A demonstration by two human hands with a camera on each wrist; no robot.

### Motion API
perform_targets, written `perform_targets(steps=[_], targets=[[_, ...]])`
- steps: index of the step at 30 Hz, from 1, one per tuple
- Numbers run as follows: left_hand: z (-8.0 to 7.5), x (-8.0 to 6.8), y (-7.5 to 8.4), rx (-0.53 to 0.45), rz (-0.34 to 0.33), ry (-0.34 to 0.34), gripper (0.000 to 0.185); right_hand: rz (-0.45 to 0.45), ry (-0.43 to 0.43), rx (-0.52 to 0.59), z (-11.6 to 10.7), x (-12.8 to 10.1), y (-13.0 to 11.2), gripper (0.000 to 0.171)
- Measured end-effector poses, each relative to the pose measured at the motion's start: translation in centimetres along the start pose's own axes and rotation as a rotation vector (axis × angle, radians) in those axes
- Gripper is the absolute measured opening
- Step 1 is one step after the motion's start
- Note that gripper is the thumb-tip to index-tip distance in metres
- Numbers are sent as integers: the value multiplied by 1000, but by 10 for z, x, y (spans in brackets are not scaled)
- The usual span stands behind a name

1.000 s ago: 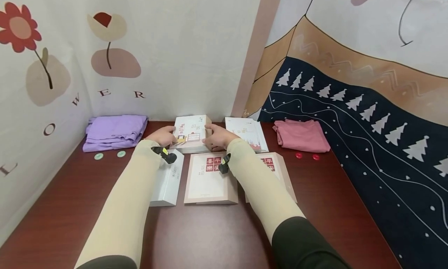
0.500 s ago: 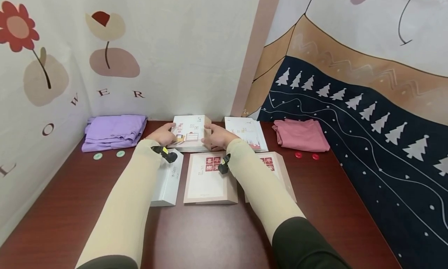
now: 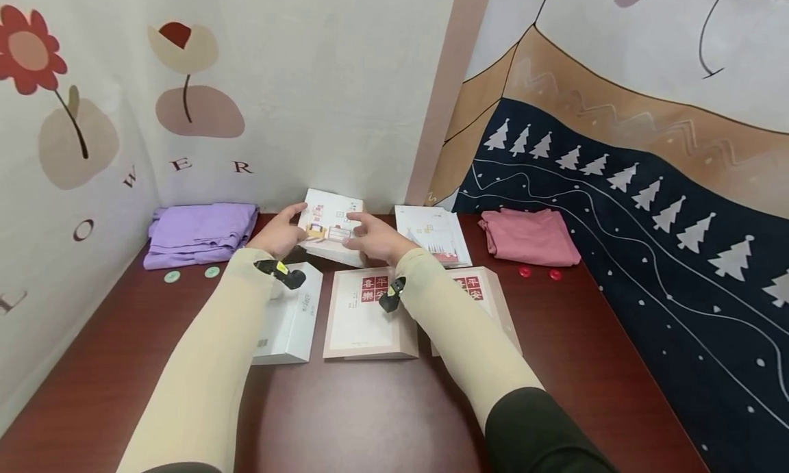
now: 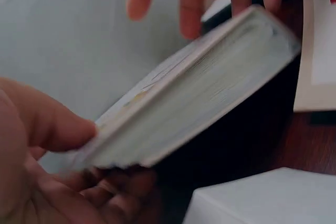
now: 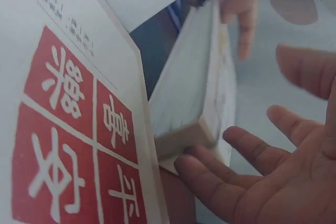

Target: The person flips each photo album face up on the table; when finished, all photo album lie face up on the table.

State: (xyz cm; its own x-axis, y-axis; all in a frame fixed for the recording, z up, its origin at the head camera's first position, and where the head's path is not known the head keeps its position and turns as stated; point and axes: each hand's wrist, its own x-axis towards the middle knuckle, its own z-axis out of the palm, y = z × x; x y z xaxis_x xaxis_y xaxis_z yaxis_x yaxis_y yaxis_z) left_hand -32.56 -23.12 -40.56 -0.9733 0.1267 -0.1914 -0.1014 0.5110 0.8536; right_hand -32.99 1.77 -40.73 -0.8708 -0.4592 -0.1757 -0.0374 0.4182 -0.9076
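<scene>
Your left hand (image 3: pixel 280 235) grips the white picture box (image 3: pixel 331 225) by its left edge, thumb on top & fingers curled under, as the left wrist view shows. The box is tilted, its far edge up, at the far middle of the table (image 3: pixel 585 336). Your right hand (image 3: pixel 372 239) is at the box's right side w/ fingers spread & mostly straight; in the right wrist view the lower fingertips (image 5: pixel 194 166) sit at the box's near corner, but can't tell if they press it.

Just near of the box lies a flat pink-edged box w/ red squares (image 3: pixel 366 309). A second one like it (image 3: pixel 487 295) lies to its right, partly under your right sleeve. A white box (image 3: pixel 290 319) lies left of these, under your left forearm.

Far left: folded purple cloth (image 3: pixel 200 230) w/ two green discs (image 3: pixel 191 274) just near of it. Far right: folded pink cloth (image 3: pixel 529 237) w/ two red discs (image 3: pixel 539 273) near it. A white printed sheet (image 3: pixel 434 233) lies between the picture box & the pink cloth.
</scene>
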Motion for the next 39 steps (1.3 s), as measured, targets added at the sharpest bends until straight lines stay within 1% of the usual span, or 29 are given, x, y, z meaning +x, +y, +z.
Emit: perform_targets(steps=[3,4,5,7,9,13,16,19,20,23,26,28,31,34,36,39], targets=[[4,-5,11,-209,14,32,84,17,-19,45,1,-2,0,75],[5,-6,14,-268,21,37,83,23,-21,64,1,-2,0,76],[6,-8,17,-304,29,41,81,25,-21,87,1,-2,1,78],[9,-6,19,-358,54,37,76,30,-21,122,1,-3,0,80],[10,-6,20,-391,86,13,69,23,-16,151,2,-3,-1,82],[17,-7,23,-430,156,-77,60,-43,3,236,2,-3,-7,85],[25,-6,24,-410,193,-147,58,-103,30,316,1,-4,-10,88],[33,-4,23,-358,205,-193,57,-126,67,327,1,-3,-8,94],[36,-3,23,-339,202,-203,57,-121,81,314,2,-2,-6,96],[43,0,22,-273,182,-218,57,-87,152,209,1,2,1,100],[46,5,20,-206,152,-201,60,-41,230,95,1,5,7,100],[46,9,18,-154,137,-167,60,-20,282,36,1,7,8,100],[42,13,13,-30,116,-96,61,15,354,-49,2,6,8,99],[38,15,7,43,74,-66,59,58,412,-141,3,6,8,97],[36,16,3,35,39,-68,58,80,426,-152,3,6,9,96],[33,17,-1,-52,-3,-71,58,95,424,-89,2,7,11,94]])
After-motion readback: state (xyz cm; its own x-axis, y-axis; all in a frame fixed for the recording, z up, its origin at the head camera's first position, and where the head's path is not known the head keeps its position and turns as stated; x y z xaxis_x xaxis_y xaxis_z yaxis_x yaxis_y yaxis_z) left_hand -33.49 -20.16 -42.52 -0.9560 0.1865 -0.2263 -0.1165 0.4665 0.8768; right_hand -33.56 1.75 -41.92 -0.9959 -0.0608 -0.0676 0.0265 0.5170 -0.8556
